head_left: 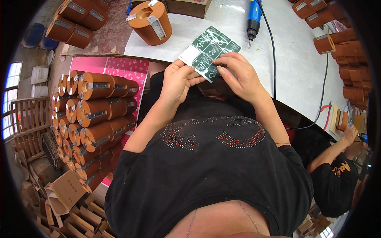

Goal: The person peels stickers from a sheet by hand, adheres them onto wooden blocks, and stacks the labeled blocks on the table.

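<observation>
A sheet of dark green stickers (212, 48) with white print is held over the near edge of the worktable, one blank white spot showing at its left. My left hand (179, 79) grips the sheet's lower left edge between thumb and fingers. On the right side, my right hand (240, 75) pinches at the sheet's lower right corner with thumb and index finger; whether a sticker is lifted there I cannot tell. Beyond my left hand stands an orange-brown wooden cylinder (147, 24) with a central hole and metal plates on its side.
A blue electric screwdriver (254, 22) with a black cord lies on the white tabletop (301, 67). Stacked wooden cylinders (99, 107) fill the left; more cylinders (351, 63) are piled at far right. Red-handled pliers (328, 115) lie near a co-worker's hand (349, 135). Cardboard pieces (67, 194) cover the lower left.
</observation>
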Available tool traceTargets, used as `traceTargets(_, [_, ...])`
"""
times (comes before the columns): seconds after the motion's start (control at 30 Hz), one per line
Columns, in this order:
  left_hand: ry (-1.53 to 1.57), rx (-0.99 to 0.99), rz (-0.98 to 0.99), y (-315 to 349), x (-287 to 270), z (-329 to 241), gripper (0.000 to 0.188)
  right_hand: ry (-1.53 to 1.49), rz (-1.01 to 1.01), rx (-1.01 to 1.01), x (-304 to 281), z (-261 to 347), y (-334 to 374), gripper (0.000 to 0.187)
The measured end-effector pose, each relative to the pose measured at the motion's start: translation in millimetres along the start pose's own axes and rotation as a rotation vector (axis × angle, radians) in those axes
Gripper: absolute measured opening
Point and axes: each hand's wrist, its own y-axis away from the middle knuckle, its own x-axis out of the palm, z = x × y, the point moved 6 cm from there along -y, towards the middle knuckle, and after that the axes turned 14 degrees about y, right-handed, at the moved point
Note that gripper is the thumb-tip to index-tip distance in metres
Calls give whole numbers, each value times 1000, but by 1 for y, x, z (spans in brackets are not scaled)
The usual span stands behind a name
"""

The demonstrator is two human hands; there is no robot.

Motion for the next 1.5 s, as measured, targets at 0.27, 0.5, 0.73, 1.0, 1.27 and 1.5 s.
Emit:
traceTargets(0.27, [-2,3,-5,5,4,9,27,-38,-63,6,0,-4,1,11])
traceTargets(0.5, [11,55,-73,2,-4,9,23,-160,-79,411,-15,-28,19,22])
traceTargets(0.73, [76,18,-8,2,-7,9,23,-742,536,750,24,-7,59,29])
traceTargets(1.0, [70,54,67,10,7,1,24,-1351,291,934,50,-2,54,28])
traceTargets(1.27, [65,-152,141,24,12,21,12,-1063,0,846,42,-18,42,15])
traceTargets(1.5, [-22,-3,159,20,15,17,11,-976,61,803,33,-14,41,12])
